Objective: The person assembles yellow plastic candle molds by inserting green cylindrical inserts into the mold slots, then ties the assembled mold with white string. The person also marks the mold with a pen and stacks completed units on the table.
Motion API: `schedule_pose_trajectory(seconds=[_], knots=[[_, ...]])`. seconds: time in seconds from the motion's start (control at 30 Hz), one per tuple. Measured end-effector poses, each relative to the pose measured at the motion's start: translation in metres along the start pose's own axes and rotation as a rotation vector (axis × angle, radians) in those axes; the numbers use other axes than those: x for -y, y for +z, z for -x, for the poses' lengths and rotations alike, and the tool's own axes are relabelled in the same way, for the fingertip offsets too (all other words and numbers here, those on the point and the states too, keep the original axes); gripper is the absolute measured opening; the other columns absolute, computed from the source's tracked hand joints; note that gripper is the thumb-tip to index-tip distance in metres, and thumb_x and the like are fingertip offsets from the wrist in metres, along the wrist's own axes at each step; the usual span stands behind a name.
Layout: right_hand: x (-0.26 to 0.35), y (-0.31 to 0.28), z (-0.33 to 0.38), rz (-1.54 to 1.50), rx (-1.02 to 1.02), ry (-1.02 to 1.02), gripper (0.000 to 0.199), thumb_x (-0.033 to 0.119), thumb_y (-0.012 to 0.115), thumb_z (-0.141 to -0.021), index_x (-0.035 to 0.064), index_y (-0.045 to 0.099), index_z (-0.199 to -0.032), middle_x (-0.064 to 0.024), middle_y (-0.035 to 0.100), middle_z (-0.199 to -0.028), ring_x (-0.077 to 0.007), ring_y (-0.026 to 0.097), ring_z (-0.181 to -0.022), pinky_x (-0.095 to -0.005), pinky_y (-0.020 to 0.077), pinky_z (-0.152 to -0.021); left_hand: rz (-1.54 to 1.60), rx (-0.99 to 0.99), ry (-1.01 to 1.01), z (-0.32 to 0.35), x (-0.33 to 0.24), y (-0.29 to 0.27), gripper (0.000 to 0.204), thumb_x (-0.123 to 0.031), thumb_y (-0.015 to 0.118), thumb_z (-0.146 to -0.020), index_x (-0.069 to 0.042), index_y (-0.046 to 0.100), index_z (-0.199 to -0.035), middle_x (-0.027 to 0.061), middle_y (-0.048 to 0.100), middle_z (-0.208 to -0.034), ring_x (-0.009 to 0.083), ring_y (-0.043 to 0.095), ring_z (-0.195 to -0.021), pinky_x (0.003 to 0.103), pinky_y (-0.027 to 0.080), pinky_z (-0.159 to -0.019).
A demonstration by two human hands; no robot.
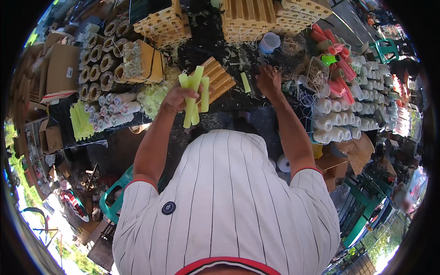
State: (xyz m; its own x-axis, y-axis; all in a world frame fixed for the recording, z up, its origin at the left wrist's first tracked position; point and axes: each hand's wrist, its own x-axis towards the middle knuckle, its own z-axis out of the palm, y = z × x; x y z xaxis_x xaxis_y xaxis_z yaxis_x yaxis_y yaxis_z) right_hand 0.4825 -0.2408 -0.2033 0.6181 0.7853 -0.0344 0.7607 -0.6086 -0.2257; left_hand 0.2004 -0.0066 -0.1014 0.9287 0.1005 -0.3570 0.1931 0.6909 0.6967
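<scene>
My left hand (181, 97) is closed around several thick pale yellow-green candles (194, 87), which stick out above and below the fist at different angles. Just behind them a grooved wooden mould half (217, 78) lies slanted on the dark table. One more yellow-green candle (245, 82) rests flat between that mould and my right hand (269, 81). The right hand is low over the table with its fingers curled. A thin greyish strip shows beyond its fingertips; what the fingers hold is not clear. A translucent whitish cup (269, 42) stands farther back.
Stacked wooden moulds (247, 20) line the far edge. At left are hollow brown tubes (109, 62), wrapped rolls (120, 110) and more yellow-green candles (81, 121). Many white thread cones (337, 119) and red bundles (341, 89) crowd the right. Scraps litter the dark table (231, 103).
</scene>
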Motion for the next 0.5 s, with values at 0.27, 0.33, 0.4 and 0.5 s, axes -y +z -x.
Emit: schedule_pose_trajectory(seconds=[0.27, 0.33, 0.4, 0.5], knots=[[0.032, 0.038, 0.001, -0.177, 0.220, -0.062, 0.066, 0.008, 0.065, -0.090, 0.0060, 0.043, -0.152, -0.0273, 0.061, -0.128, -0.0460, 0.063, -0.121, -0.0538, 0.0558, -0.096, 0.003, 0.005, -0.055, -0.037, 0.012, -0.002, 0.029, -0.007, 0.072, -0.071, -0.004, 0.070, -0.100, 0.0250, 0.071, -0.121, 0.0201, 0.068, -0.086, 0.034, 0.057, -0.079], [0.052, 0.035, 0.013, -0.034, 0.143, -0.129, 0.061, 0.004, 0.065, -0.089, 0.0061, 0.047, -0.147, -0.0264, 0.059, -0.130, -0.0479, 0.064, -0.118, -0.0544, 0.0562, -0.094, -0.011, 0.023, -0.067, -0.043, 0.018, -0.001, 0.030, -0.007, 0.073, -0.072, -0.004, 0.070, -0.102, 0.0242, 0.071, -0.119, 0.0149, 0.062, -0.075, 0.031, 0.056, -0.077], [0.050, 0.031, 0.005, -0.131, 0.201, -0.083, 0.060, 0.003, 0.064, -0.088, 0.0065, 0.049, -0.146, -0.0268, 0.057, -0.134, -0.0471, 0.064, -0.118, -0.0540, 0.0559, -0.095, -0.028, 0.016, -0.099, -0.056, 0.022, 0.003, 0.031, -0.005, 0.072, -0.073, -0.003, 0.069, -0.103, 0.0235, 0.072, -0.119, 0.0151, 0.063, -0.077, 0.030, 0.056, -0.077], [0.039, 0.015, 0.011, -0.388, 0.160, 0.008, 0.054, 0.010, 0.068, -0.091, 0.0033, 0.051, -0.142, -0.0235, 0.061, -0.124, -0.0398, 0.064, -0.115, -0.0460, 0.0566, -0.094, -0.051, -0.033, -0.130, -0.072, 0.025, 0.013, 0.032, -0.003, 0.072, -0.074, -0.003, 0.068, -0.105, 0.0212, 0.072, -0.118, 0.0165, 0.065, -0.079, 0.031, 0.056, -0.078]])
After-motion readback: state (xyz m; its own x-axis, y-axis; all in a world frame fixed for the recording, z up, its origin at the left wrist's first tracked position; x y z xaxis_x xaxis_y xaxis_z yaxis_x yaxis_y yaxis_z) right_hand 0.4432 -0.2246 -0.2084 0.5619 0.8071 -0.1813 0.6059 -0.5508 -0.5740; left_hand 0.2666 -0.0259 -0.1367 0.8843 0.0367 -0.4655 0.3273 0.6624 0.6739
